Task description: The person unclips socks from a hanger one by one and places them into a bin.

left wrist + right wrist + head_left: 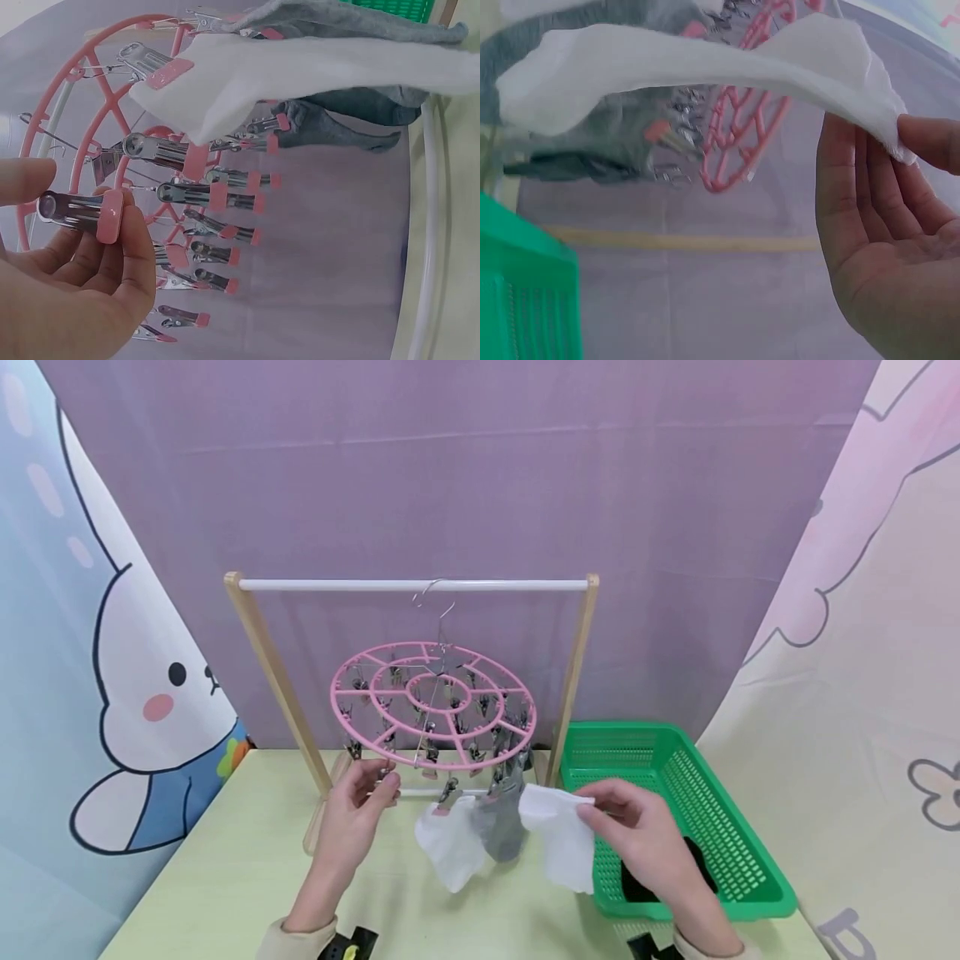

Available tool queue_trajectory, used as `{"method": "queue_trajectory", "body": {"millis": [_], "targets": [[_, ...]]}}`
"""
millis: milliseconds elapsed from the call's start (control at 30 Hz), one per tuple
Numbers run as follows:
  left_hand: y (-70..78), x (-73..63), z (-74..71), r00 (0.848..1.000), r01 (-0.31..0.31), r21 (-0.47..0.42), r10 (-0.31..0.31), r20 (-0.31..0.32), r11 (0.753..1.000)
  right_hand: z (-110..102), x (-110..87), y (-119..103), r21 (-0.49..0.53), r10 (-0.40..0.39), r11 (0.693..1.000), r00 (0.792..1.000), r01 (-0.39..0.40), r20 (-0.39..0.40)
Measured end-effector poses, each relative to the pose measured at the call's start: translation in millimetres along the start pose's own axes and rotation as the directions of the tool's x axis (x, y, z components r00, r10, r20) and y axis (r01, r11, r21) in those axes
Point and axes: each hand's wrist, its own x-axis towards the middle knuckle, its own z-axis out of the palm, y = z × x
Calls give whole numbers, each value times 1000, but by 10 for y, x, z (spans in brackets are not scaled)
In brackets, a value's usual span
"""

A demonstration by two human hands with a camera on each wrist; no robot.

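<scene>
A pink round drying hanger [433, 704] with many metal clips hangs from the rail. At its near left edge my left hand [356, 810] holds a metal clip with pink tips [80, 213] between thumb and curled fingers; nothing shows in the clip's jaws. My right hand [637, 827] pinches a white sock [561, 835] by its upper edge, and the rest droops to the left of the fingers. Between the hands, another white sock [450, 843] hangs from a clip. Right beside it hang grey socks [501, 818], partly overlapped by the white one.
A wooden stand with a white rail [510, 585] carries the hanger by its hook. On the right of the table [225, 860] stands a green basket [738, 835], with a black item [637, 883] inside, partly behind my right hand. A purple cloth [450, 485] hangs behind.
</scene>
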Motion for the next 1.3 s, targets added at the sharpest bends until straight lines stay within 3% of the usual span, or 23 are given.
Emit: {"method": "queue_trajectory", "body": {"millis": [233, 467, 667, 833, 967, 1300], "targets": [[-11, 10, -49, 1000, 13, 14, -12, -29, 1000, -224, -3, 11, -23, -4, 1000, 994, 1, -106], [-41, 14, -90, 999, 14, -1, -14, -51, 1000, -363, -48, 116, -20, 78, 996, 980, -83, -183], [-43, 3, -108, 999, 9, 5, -8, -52, 1000, -384, -87, 340, -14, 186, 981, 959, -193, -216], [-49, -1, -110, 999, 1, 0, -1, -49, 1000, -382, -93, 596, -22, 324, 941, 917, -338, -231], [-45, -1, -112, 999, 2, -2, -2, -42, 1000, -429, -124, 760, -75, 392, 903, 884, -422, -255], [-31, 5, -135, 1000, 23, 21, -23, 0, 1000, -639, -231, 1067, -342, 377, 801, 858, -491, -350]]}}
